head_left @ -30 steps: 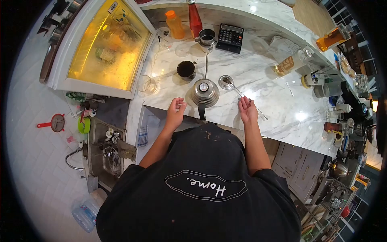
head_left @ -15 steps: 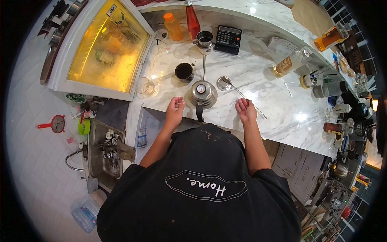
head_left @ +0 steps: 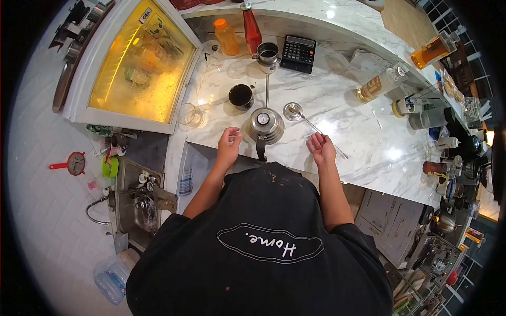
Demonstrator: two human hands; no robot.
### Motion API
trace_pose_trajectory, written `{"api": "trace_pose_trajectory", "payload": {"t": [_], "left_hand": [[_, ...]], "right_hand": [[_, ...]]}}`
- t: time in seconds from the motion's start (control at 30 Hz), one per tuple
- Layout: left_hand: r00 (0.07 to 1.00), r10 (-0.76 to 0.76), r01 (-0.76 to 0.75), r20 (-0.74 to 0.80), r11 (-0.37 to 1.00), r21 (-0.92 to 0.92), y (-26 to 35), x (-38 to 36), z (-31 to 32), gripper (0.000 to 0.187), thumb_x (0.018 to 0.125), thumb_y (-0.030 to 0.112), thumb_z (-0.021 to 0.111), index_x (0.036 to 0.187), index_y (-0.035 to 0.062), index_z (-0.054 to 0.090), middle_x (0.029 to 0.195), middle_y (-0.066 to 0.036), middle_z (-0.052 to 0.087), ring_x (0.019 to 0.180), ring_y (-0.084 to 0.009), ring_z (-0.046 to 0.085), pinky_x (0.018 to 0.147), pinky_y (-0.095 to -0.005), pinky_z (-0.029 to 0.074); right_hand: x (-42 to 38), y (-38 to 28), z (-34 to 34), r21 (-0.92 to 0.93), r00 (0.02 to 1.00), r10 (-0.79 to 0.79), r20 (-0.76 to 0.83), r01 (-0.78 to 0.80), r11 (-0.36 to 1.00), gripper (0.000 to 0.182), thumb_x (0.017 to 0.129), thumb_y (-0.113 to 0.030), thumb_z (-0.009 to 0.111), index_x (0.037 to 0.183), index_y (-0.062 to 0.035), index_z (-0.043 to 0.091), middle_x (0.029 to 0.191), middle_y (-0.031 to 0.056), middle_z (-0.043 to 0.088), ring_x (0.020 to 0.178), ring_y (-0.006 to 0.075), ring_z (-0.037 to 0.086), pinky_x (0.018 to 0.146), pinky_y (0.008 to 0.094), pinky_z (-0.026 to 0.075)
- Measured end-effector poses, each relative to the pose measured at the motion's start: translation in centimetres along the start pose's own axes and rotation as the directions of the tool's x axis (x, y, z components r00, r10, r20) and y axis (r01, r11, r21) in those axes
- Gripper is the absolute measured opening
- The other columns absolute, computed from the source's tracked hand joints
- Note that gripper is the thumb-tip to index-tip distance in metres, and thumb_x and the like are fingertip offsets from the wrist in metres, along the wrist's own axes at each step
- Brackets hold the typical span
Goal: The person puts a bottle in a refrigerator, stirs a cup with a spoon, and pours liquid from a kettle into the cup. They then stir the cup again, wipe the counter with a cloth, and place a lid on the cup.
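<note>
My left hand (head_left: 229, 143) hovers at the counter's front edge, left of the steel gooseneck kettle (head_left: 266, 126); its fingers are loosely curled and apart, holding nothing. To the kettle's right, my right hand (head_left: 322, 148) is palm up with its fingers on the twisted handle of a long bar spoon (head_left: 313, 126). The spoon's head rests in a small round metal dish (head_left: 293, 111). Behind the kettle stand a dark cup (head_left: 241, 95) and a metal drip filter (head_left: 268, 53) on a glass. The kettle's black handle points toward me.
A calculator (head_left: 298, 53), an orange bottle (head_left: 226, 38) and a red bottle (head_left: 252, 30) stand at the back. A clear glass (head_left: 190, 115) is near the glowing yellow fridge (head_left: 141, 63) on the left. A labelled bottle (head_left: 380, 84) stands right. The sink (head_left: 138, 195) is at lower left.
The bar spoon's head has shifted slightly left and down in the dish, and its handle has dropped a little. My right hand has moved slightly; my left hand is almost still.
</note>
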State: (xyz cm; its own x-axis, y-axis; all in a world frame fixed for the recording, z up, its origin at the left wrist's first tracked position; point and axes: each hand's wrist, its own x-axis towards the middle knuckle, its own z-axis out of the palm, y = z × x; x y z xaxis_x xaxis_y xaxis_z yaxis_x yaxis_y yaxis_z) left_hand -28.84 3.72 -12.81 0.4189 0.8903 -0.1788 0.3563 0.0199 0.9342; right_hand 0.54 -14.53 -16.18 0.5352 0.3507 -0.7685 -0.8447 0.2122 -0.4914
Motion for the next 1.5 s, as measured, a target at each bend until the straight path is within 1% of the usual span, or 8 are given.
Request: {"api": "trace_pose_trajectory", "payload": {"t": [0.6,0.73,0.93,1.07,1.17,1.23,1.33,1.5], "left_hand": [[0.999,-0.018,0.018,-0.031,1.0,-0.013,-0.2,1.3,-1.1,0.026,0.102,0.02,0.065,0.122,0.0044,0.063,0.109,-0.007,0.067,0.095,-0.0149,0.061,0.089,-0.0319,0.05],[0.998,-0.023,0.027,-0.057,0.998,0.065,-0.2,2.0,-2.1,0.027,0.1,0.02,0.066,0.121,0.0041,0.063,0.107,-0.008,0.068,0.094,-0.0158,0.062,0.088,-0.0324,0.051],[0.999,0.007,-0.001,-0.053,0.993,0.115,-1.1,3.3,-3.4,0.029,0.096,0.02,0.07,0.119,0.0029,0.064,0.107,-0.011,0.068,0.091,-0.0182,0.065,0.083,-0.0336,0.053],[0.999,0.04,-0.038,-0.02,0.994,0.104,-2.3,4.1,-4.3,0.031,0.095,0.021,0.071,0.119,0.0026,0.064,0.112,-0.013,0.068,0.091,-0.0201,0.067,0.082,-0.0343,0.055],[0.998,0.062,-0.063,0.026,0.997,0.046,0.1,4.1,-5.5,0.032,0.095,0.021,0.072,0.12,0.0031,0.063,0.115,-0.013,0.068,0.094,-0.0211,0.068,0.081,-0.0345,0.054],[0.998,0.015,-0.017,0.068,0.999,0.029,3.0,4.2,-6.5,0.034,0.095,0.022,0.071,0.122,0.0038,0.062,0.118,-0.012,0.068,0.096,-0.0206,0.068,0.08,-0.0344,0.053],[0.992,0.015,-0.019,0.125,0.999,0.03,5.4,4.5,-8.4,0.036,0.095,0.022,0.071,0.124,0.0049,0.061,0.122,-0.009,0.069,0.097,-0.0191,0.068,0.08,-0.0341,0.052],[0.98,0.042,-0.048,0.197,0.998,0.029,7.2,5.8,-10.8,0.035,0.098,0.021,0.069,0.127,0.0049,0.059,0.127,-0.006,0.065,0.104,-0.014,0.063,0.083,-0.0305,0.051]], "right_hand": [[-1.9,-1.4,-1.1,-0.235,0.997,0.065,0.051,-0.051,0.971,0.045,0.108,-0.029,0.043,0.139,0.0036,0.043,0.131,0.0214,0.06,0.111,0.0325,0.064,0.092,0.0533,0.055],[-5.3,-2.2,2.7,-0.414,0.986,-0.137,0.094,0.164,0.896,0.041,0.108,-0.03,0.046,0.133,0.0023,0.053,0.12,0.0182,0.068,0.104,0.0277,0.068,0.089,0.0437,0.054],[-8.6,-2.1,12.0,-0.433,0.728,-0.479,0.49,0.68,0.591,0.03,0.102,-0.025,0.064,0.117,0.0021,0.066,0.106,0.0141,0.075,0.097,0.0204,0.071,0.089,0.0346,0.053],[-11.1,-0.6,18.7,-0.525,0.559,-0.402,0.725,0.826,0.202,0.032,0.097,-0.02,0.07,0.122,-0.0011,0.066,0.109,0.0158,0.074,0.104,0.0247,0.07,0.094,0.0383,0.053],[-10.5,1.4,21.9,-0.39,0.358,-0.278,0.891,0.918,-0.07,0.039,0.091,-0.022,0.077,0.123,-0.0035,0.065,0.119,0.0202,0.069,0.113,0.0386,0.065,0.098,0.0447,0.051],[-10.0,2.6,23.7,-0.316,0.284,-0.174,0.943,0.928,-0.196,0.048,0.087,-0.022,0.08,0.127,-0.0045,0.062,0.123,0.0209,0.066,0.118,0.04,0.062,0.099,0.0455,0.05],[-9.8,3.7,25.8,-0.328,0.342,-0.008,0.94,0.894,-0.305,0.063,0.081,-0.022,0.085,0.135,-0.0077,0.057,0.131,0.0192,0.063,0.124,0.0388,0.059,0.101,0.0459,0.05],[-8.3,5.8,26.9,-0.317,0.388,0.052,0.92,0.816,-0.484,0.081,0.073,-0.024,0.09,0.143,-0.0121,0.051,0.136,0.0154,0.059,0.128,0.0358,0.057,0.102,0.0487,0.05]]}}
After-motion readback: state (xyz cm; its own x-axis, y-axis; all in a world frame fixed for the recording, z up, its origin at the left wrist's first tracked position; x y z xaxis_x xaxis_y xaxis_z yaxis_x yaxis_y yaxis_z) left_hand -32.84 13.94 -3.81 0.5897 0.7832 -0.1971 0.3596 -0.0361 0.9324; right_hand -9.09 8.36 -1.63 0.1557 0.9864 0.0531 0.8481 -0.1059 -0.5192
